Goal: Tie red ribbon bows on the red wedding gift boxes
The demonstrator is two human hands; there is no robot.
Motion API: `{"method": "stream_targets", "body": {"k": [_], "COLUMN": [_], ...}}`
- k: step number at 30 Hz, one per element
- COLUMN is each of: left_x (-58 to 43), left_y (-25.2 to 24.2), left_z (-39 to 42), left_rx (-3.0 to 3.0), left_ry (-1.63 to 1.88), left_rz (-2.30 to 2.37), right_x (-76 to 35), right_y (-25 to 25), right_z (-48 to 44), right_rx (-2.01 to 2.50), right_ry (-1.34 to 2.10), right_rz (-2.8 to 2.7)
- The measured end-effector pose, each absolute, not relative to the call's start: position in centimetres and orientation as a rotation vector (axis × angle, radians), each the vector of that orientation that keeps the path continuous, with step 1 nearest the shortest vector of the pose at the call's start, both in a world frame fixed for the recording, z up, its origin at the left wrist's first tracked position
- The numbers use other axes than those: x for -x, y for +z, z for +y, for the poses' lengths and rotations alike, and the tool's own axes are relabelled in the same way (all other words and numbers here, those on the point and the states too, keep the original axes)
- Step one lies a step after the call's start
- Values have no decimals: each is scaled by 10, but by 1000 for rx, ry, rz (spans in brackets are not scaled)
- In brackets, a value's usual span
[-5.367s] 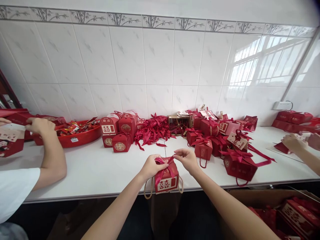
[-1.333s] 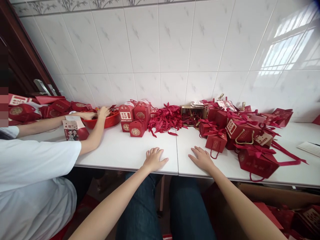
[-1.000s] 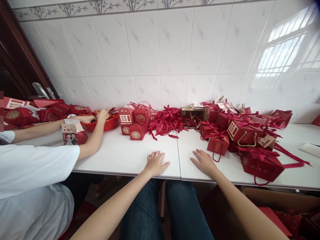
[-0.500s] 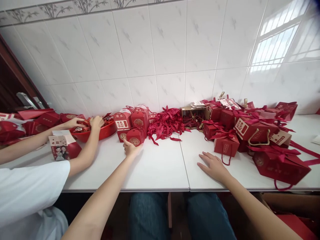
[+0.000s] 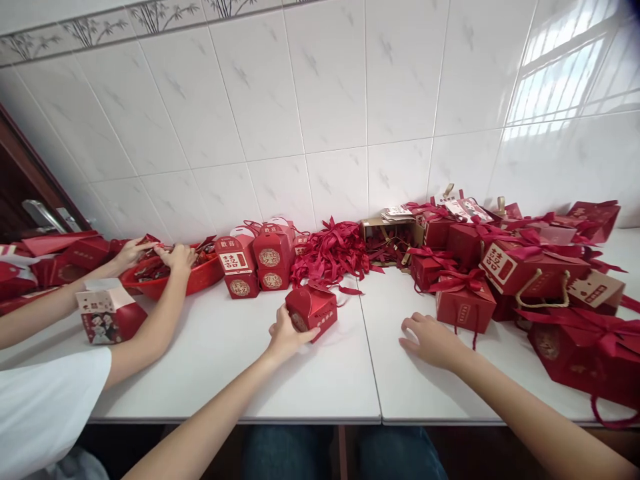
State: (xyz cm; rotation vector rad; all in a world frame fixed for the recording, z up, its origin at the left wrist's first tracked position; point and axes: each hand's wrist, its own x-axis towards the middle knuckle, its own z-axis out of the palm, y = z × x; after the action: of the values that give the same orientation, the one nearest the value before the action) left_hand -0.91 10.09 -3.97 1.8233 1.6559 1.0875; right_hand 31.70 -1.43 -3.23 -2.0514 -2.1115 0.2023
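a person's left hand (image 5: 286, 339) gripped a small red box (image 5: 320, 308) above the front half of a white desk (image 5: 335, 380), left of the seam, its fingers closed around the box's left end and its thumb pressed along the near side. the box was tilted, with a gold medallion turned toward the palm; whether its lower edge touched the desk could not be told. across the seam, the right hand (image 5: 429, 340) lay palm down, its fingers released, slightly parted and gently bent, just beside a bow-topped box (image 5: 465, 305) at the front of a crowded pile of red boxes (image 5: 540, 263). behind the held box, a tangle of crimson ribbons (image 5: 333, 252) spread near the wall, between stacked red boxes (image 5: 273, 257) on the left and an open carton (image 5: 371, 230) on the right. at far left, a co-worker in a white sleeve (image 5: 55, 393) worked both hands (image 5: 177, 257) over a red basin (image 5: 203, 279) of small wrapped pieces, while a box printed with two cartoon figures (image 5: 103, 319) stood just beside one forearm.
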Motion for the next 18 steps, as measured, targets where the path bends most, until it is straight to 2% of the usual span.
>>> {"method": "stream_targets", "body": {"k": [6,11,15,17,18], "left_x": [4,12,13,5,-2], "left_y": [-42,-36,-9,14,26], "left_z": [84,79,86,107,125], "left_rx": [-1793,-1990,-2079,-2068,-2047], "left_ry": [1210,816,406,352,433], "left_rz": [1258,936,702,720,820], "right_x": [-298,-271,-266,-268,-268], "right_y": [-31,-40,-47,-51,-53], "right_z": [45,101,118,118,118], "right_rx": [1994,1895,1819,1776,1762], "right_ry": [155,84,56,52,49], "right_rz": [-2090,-2000,-1976,-1983,-1982]}}
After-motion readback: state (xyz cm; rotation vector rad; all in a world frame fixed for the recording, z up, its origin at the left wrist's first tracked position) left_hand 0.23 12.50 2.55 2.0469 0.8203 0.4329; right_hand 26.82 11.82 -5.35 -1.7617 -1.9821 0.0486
